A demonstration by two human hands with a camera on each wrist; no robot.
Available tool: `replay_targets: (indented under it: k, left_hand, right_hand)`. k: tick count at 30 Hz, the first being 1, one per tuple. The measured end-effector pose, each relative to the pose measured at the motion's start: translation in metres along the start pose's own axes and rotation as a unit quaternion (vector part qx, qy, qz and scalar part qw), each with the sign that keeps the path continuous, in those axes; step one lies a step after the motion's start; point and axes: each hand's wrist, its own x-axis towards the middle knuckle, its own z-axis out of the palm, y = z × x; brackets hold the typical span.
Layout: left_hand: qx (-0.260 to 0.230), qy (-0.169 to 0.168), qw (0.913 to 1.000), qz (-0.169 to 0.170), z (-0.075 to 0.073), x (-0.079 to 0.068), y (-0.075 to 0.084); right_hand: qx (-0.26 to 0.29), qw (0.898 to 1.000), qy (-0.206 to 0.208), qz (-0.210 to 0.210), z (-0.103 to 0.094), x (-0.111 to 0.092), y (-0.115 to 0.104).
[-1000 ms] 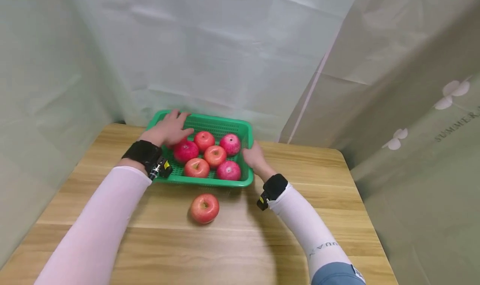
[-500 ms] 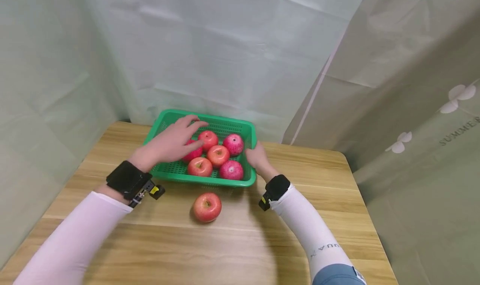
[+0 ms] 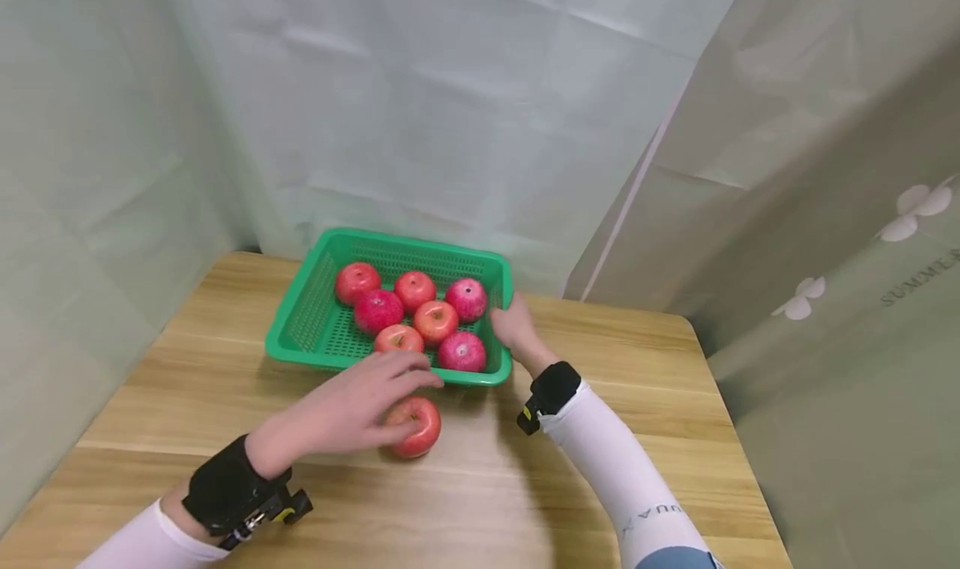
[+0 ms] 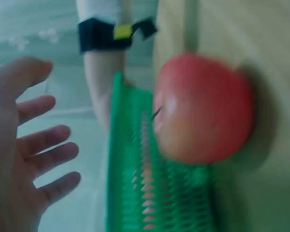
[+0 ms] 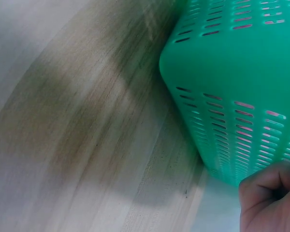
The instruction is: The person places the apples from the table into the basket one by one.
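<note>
A green plastic basket (image 3: 408,241) stands at the back of the table with several red and pink apples (image 3: 436,322) in it. My right hand (image 3: 516,326) grips its right end; in the right wrist view the curled fingers (image 5: 270,188) are at the basket's slotted wall. One red apple (image 3: 426,427) sits on the table in front of the basket. Over it is my left hand (image 3: 348,406), fingers spread and holding nothing. The left wrist view has that lone apple (image 4: 205,111) apart from the fingertips, its stem showing.
The wooden table (image 3: 600,436) extends in front of the basket and to both sides. Hanging pale sheets (image 3: 465,119) close off its back and sides, right behind the basket.
My left hand has left the basket's back left, uncovering an apple there, and come forward over the apple on the table. The right hand keeps its hold on the basket.
</note>
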Motion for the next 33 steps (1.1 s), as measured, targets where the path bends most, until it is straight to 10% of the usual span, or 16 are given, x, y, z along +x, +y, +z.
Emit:
replay_targets:
  k: [12, 33]
  left_hand:
    - [0.012, -0.092, 0.9956, 0.012, 0.048, -0.014, 0.013]
    - [0.038, -0.117, 0.9907, -0.057, 0.075, -0.005, -0.005]
  right_hand:
    - [0.009, 1.0, -0.012, -0.009, -0.003, 0.003, -0.007]
    - [0.003, 1.0, -0.011, -0.003, -0.003, -0.001, -0.004]
